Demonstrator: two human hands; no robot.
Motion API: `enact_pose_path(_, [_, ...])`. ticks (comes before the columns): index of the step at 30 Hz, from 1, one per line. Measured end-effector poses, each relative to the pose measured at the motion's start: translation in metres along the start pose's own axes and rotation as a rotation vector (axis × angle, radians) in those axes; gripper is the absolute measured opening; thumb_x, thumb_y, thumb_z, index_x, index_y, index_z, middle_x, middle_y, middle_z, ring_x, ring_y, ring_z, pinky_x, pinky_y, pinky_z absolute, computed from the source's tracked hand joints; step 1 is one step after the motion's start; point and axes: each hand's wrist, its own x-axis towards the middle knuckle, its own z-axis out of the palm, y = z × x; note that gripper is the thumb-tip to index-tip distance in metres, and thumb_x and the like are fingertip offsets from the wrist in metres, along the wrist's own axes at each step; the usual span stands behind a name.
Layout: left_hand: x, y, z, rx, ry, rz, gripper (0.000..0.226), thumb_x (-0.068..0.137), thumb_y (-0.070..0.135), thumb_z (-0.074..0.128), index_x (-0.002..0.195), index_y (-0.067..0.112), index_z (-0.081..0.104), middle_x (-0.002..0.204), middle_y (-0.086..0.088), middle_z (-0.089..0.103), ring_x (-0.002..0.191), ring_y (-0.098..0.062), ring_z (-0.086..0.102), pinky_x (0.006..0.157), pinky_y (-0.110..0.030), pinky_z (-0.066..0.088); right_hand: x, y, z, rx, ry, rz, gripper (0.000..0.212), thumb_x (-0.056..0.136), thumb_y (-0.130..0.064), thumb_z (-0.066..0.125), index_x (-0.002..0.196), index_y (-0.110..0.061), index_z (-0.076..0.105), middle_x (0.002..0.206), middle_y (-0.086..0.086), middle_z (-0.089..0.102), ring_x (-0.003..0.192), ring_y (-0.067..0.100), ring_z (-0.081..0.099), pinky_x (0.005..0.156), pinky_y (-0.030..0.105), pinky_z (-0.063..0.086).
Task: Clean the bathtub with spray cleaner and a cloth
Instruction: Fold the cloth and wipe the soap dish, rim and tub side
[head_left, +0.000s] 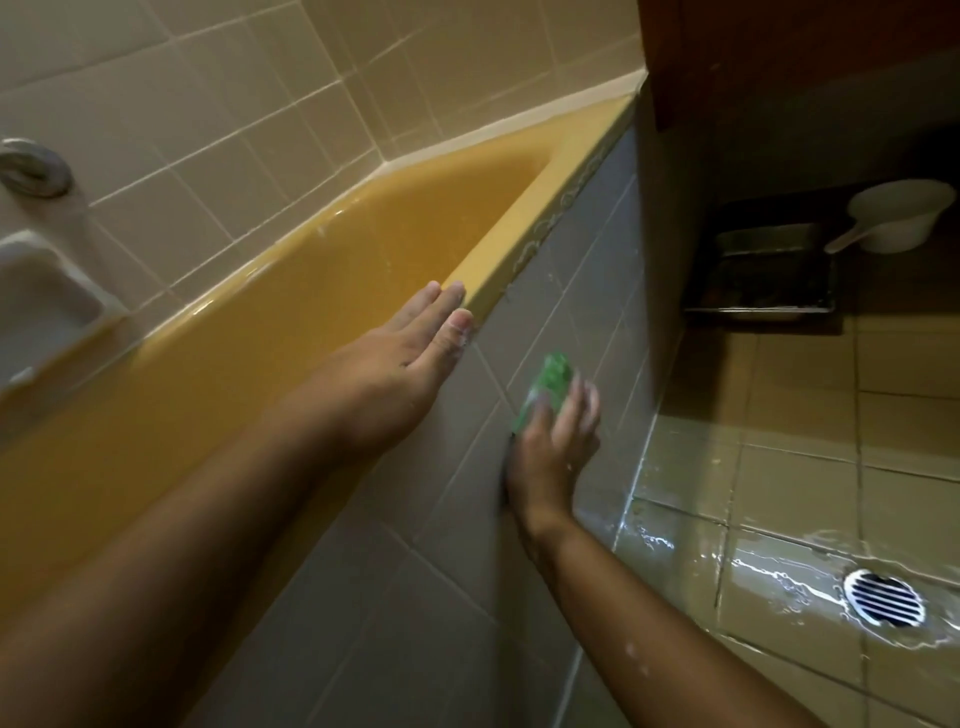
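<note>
The right hand (550, 452) grips a green cloth (553, 376) against the tub's (363, 244) tiled side (576, 291), below the rim (514, 265) where the left hand (410, 353) lies flat, fingers straight. Suds (540, 231) cling there; rinsing probably remains.

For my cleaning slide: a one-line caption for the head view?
Left hand on yellow bathtub rim; right hand holds green cloth against tiled side.
</note>
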Motion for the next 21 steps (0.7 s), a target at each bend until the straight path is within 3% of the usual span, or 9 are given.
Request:
enact_pose_path(4, [0.006, -0.003, 0.001, -0.062, 0.016, 0.018, 0.083, 0.084, 0.083, 0.006, 0.159, 0.050, 0.014, 0.170, 0.022, 0.003, 0.155, 0.003, 0.003, 0.129, -0.030, 0.004, 0.003, -0.081, 0.001, -0.005, -0.170, -0.450, 0.063, 0.103, -0.048, 0.032, 0.162, -0.026, 0.030, 0.171, 0.004, 0.016, 0.153, 0.016, 0.017, 0.122, 0.035, 0.013])
enact_pose_path(7, [0.012, 0.000, 0.000, -0.080, 0.013, 0.023, 0.087, 0.083, 0.084, 0.005, 0.161, 0.046, 0.011, 0.171, 0.021, 0.003, 0.156, 0.001, 0.003, 0.130, -0.033, 0.007, 0.024, -0.107, 0.001, -0.046, -0.227, -0.634, 0.064, 0.103, -0.047, 0.031, 0.162, -0.024, 0.030, 0.171, 0.004, 0.015, 0.156, 0.019, 0.015, 0.120, 0.021, 0.001])
enact_pose_path(8, [0.014, 0.002, 0.000, -0.060, 0.009, 0.021, 0.090, 0.083, 0.086, 0.003, 0.162, 0.045, 0.011, 0.171, 0.019, 0.002, 0.156, 0.000, 0.002, 0.130, -0.033, 0.006, 0.033, -0.105, 0.002, -0.049, -0.230, -0.655, 0.062, 0.104, -0.045, 0.033, 0.162, -0.023, 0.030, 0.172, 0.004, 0.015, 0.157, 0.019, 0.014, 0.122, 0.023, 0.001])
enact_pose_path(11, [0.025, 0.012, 0.000, 0.014, -0.001, 0.000, 0.089, 0.084, 0.083, 0.002, 0.163, 0.044, 0.009, 0.172, 0.016, -0.001, 0.158, -0.005, 0.005, 0.127, -0.029, 0.007, 0.059, -0.078, 0.006, -0.032, -0.183, -0.534, 0.060, 0.106, -0.043, 0.034, 0.162, -0.025, 0.028, 0.172, 0.003, 0.015, 0.157, 0.019, 0.015, 0.125, 0.041, 0.014])
enact_pose_path(16, [0.045, 0.019, 0.001, 0.055, -0.010, -0.031, 0.092, 0.075, 0.088, -0.003, 0.160, 0.053, 0.001, 0.170, 0.024, -0.005, 0.158, -0.010, 0.009, 0.129, -0.044, 0.014, 0.099, 0.011, 0.005, -0.044, -0.122, -0.194, 0.067, 0.100, -0.052, 0.031, 0.162, -0.028, 0.028, 0.171, 0.001, 0.018, 0.153, 0.025, 0.023, 0.122, 0.040, 0.020])
enact_pose_path(21, [0.056, 0.020, 0.003, 0.093, 0.005, -0.048, 0.085, 0.078, 0.085, 0.001, 0.158, 0.057, 0.000, 0.168, 0.029, -0.005, 0.157, -0.005, 0.008, 0.129, -0.042, 0.014, 0.117, 0.113, -0.010, -0.107, -0.141, 0.144, 0.078, 0.094, -0.055, 0.025, 0.164, -0.021, 0.025, 0.172, 0.005, 0.017, 0.154, 0.031, 0.023, 0.122, 0.044, 0.020])
